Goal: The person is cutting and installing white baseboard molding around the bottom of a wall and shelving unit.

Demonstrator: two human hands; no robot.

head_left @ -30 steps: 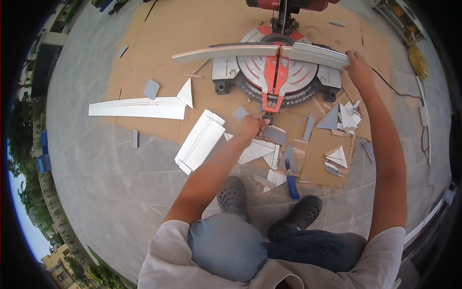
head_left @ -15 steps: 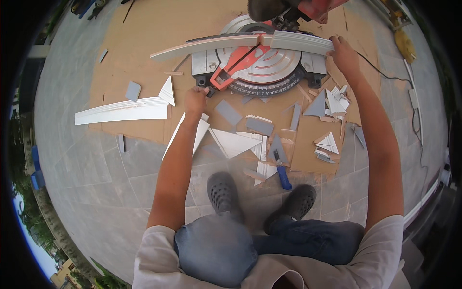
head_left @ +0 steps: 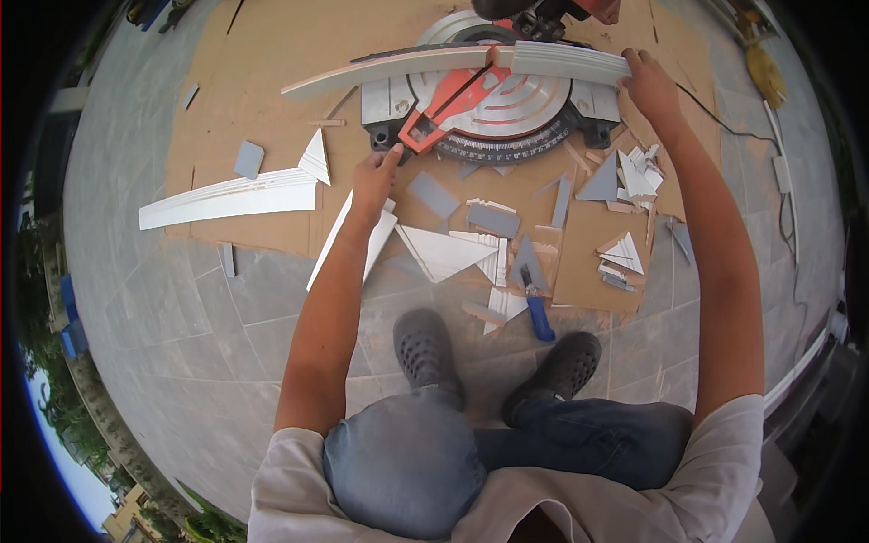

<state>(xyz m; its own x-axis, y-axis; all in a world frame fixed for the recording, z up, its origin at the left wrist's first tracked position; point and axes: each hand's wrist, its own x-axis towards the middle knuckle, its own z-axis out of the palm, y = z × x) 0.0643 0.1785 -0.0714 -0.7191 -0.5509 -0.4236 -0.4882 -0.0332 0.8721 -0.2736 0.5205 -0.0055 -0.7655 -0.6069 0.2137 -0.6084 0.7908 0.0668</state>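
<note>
A miter saw (head_left: pixel 534 100) stands at the far middle, with a round silver table and a red slotted insert. Two lengths of white moulding lie across it along the back, a smooth left piece (head_left: pixel 389 72) and a ridged right piece (head_left: pixel 561 61), meeting near the slot. My right hand (head_left: pixel 650 86) is closed round the right end of the ridged piece. At the front left of the saw, my left hand (head_left: pixel 373 181) is closed at the end of the red arm, on its handle, which the fingers mostly hide. The saw head with its blade (head_left: pixel 498 7) is raised above, partly cut off.
Cardboard (head_left: pixel 253 90) covers grey floor tiles. Moulding offcuts (head_left: pixel 444 252) lie scattered before the saw, near a blue-handled knife (head_left: pixel 539 319). A long white moulding (head_left: pixel 226 204) lies at left. A black cable (head_left: pixel 715 134) runs right. My shoes (head_left: pixel 425 348) are close by.
The saw, moulding and both hands sit slightly higher in the picture as the view tilts down. My left fingers have shifted a little on the handle; my right hand keeps its hold.
</note>
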